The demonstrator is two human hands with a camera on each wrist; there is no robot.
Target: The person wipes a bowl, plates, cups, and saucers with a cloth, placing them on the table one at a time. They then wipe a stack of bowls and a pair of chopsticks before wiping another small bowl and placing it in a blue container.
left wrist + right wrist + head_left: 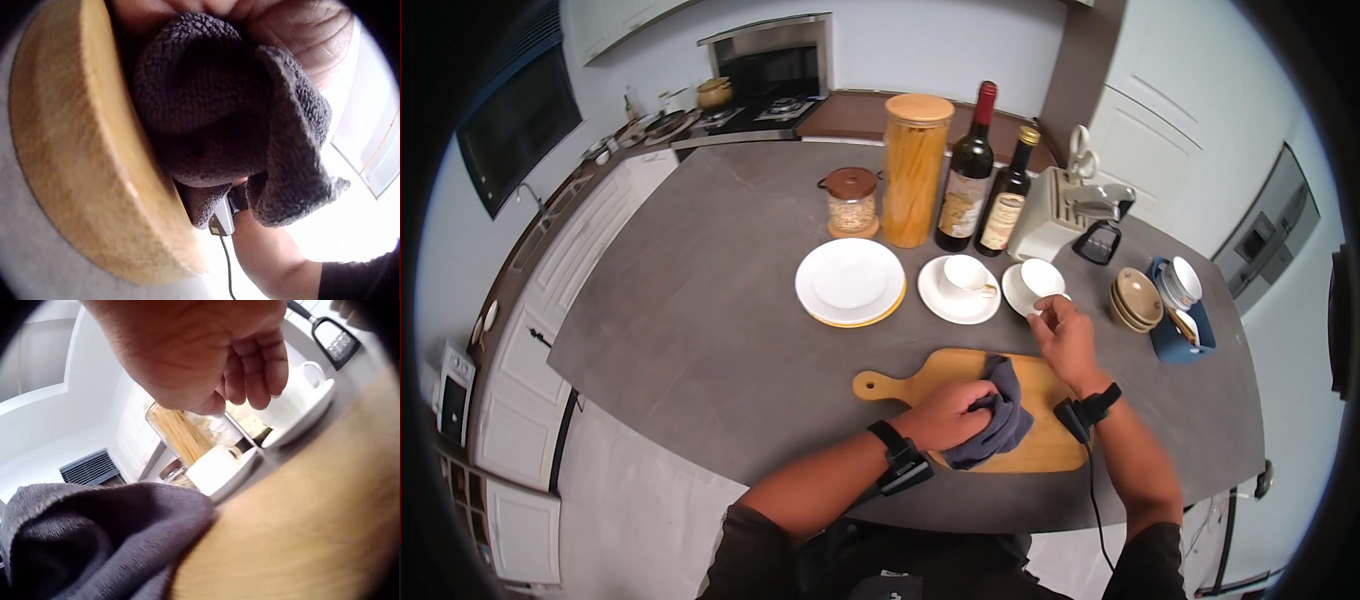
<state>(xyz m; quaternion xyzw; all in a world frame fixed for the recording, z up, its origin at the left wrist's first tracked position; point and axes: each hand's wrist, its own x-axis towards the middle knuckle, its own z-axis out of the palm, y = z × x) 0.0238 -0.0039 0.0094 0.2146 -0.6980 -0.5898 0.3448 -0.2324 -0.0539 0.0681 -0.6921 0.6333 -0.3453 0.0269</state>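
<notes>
My left hand (pixel 948 414) grips a bunched dark grey cloth (pixel 1004 420) over the wooden cutting board (pixel 1050 440). In the left wrist view the cloth (pixel 206 100) bulges out under the palm, close beside the board's thick edge (pixel 75 137). My right hand (pixel 1064 340) is at the near edge of the right-hand saucer (pixel 1016 292), with its fingers loosely bent. A white cup (pixel 1041 277) stands on that saucer. In the right wrist view the fingertips overlap the cup (pixel 290 400), and nothing shows between fingers and thumb.
Left of it stands another cup (pixel 965 273) on a saucer, then stacked white plates (pixel 850 280). Behind are a pasta jar (pixel 915 170), an oats jar (pixel 852 205), two bottles and a knife block (pixel 1045 215). Brown bowls (pixel 1138 298) and a blue bin (pixel 1180 345) stand right.
</notes>
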